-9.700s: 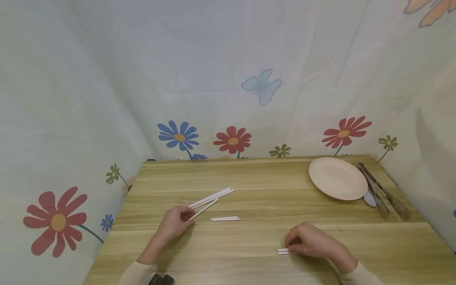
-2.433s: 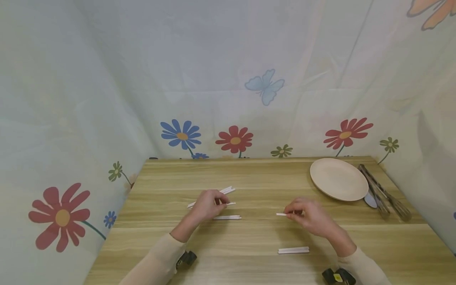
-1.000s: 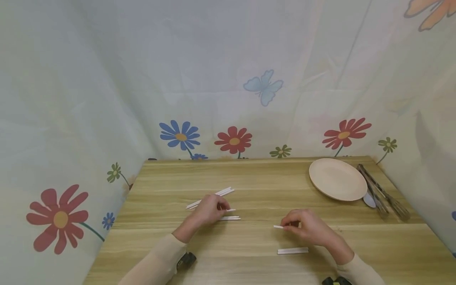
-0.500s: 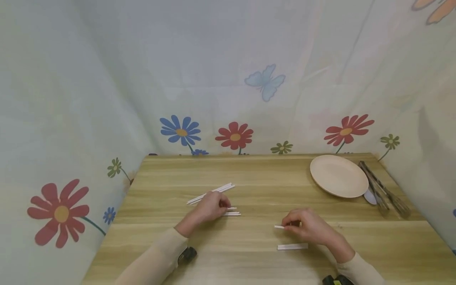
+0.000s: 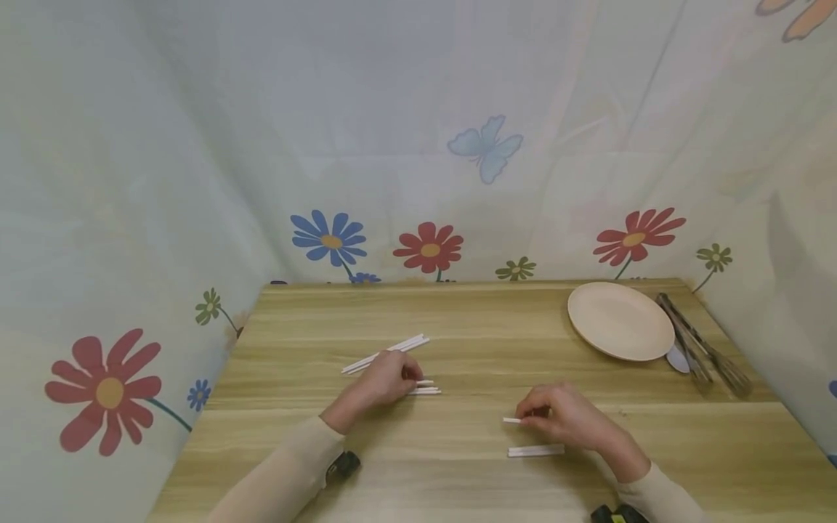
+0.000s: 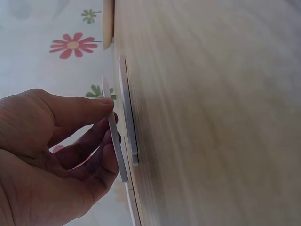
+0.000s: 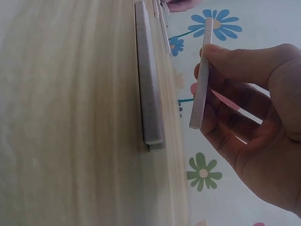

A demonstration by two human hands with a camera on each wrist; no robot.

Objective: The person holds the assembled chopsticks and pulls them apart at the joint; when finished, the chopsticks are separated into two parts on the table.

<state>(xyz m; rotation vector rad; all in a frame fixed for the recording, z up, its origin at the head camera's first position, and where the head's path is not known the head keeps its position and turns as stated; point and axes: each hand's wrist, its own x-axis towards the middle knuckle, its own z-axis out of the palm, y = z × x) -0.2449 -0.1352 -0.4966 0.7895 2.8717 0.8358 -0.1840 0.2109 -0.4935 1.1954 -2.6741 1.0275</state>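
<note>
My left hand [image 5: 387, 378] pinches a short white stick [image 6: 117, 146] between thumb and fingers. The stick is held just above the table, beside a pair of short white sticks [image 5: 428, 392]. My right hand [image 5: 564, 415] pinches another short white stick [image 7: 202, 94], one end of which pokes out to the left in the head view. Nearer the front edge, below that hand, a second pair of short sticks [image 5: 536, 451] lies side by side, apart from the fingers. Longer white sticks [image 5: 412, 343] lie slanted behind my left hand, which partly covers them.
A round beige plate [image 5: 620, 322] sits at the back right of the wooden table [image 5: 471, 319]. Beside it lie a spoon [image 5: 677, 359] and long metal utensils [image 5: 709, 349]. Flower-printed curtains [image 5: 523, 203] enclose the table's back and sides.
Since the oldest frame, my left hand has gone from the longer sticks to the left short pair. My right hand has let go of the front pair and holds a separate short stick, lately lowered.
</note>
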